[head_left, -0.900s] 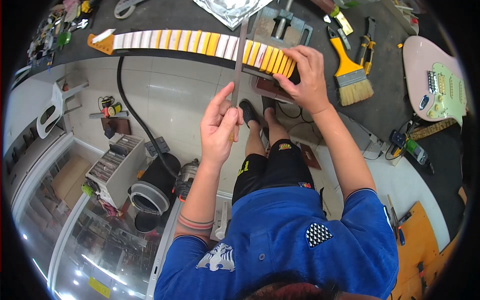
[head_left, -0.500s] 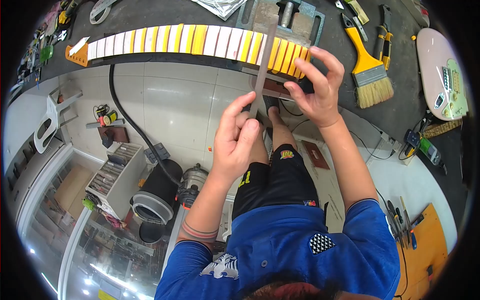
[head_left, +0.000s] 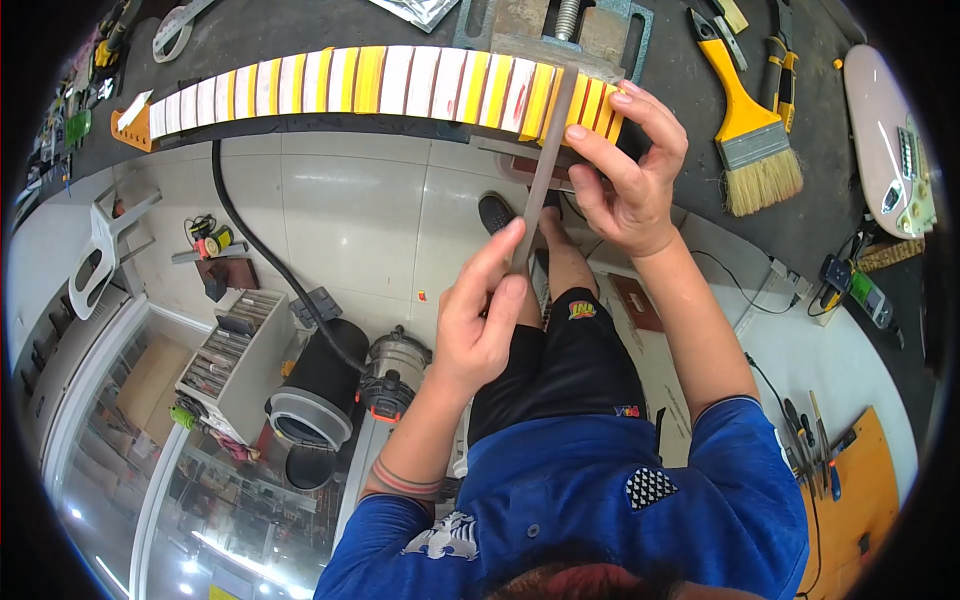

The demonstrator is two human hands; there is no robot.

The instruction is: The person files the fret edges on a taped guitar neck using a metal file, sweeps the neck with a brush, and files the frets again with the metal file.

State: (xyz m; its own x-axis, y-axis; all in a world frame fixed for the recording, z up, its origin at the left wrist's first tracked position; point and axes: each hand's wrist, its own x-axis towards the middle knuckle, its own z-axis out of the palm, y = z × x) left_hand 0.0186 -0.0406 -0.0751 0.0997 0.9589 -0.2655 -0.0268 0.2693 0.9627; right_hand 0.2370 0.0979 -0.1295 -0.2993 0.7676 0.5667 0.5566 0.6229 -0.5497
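Note:
A guitar neck (head_left: 398, 80) covered in white and yellow tape strips, with thin bare lines between them, lies along the bench edge. Its orange headstock (head_left: 136, 122) points left. My left hand (head_left: 483, 320) pinches the near end of a narrow grey file (head_left: 545, 182), which slants up across the yellow-taped right end of the neck. My right hand (head_left: 635, 175) has its fingers apart. Its index fingertip is at the file's edge, and another fingertip rests by the neck's right end. Whether the index finger presses the file or the tape is hard to see.
Behind the neck is a metal vise (head_left: 565, 40). A yellow-handled brush (head_left: 745, 130) and pliers (head_left: 778, 75) lie to the right, beside a pale pink guitar body (head_left: 878, 130). Below left stand a black bin (head_left: 320, 385) with a hose (head_left: 262, 240) and a box of flat pieces (head_left: 235, 340).
The file has shifted right along the neck and its far end sits lower, over the yellow strips. My right index finger has come to the file. The whole view has shifted slightly.

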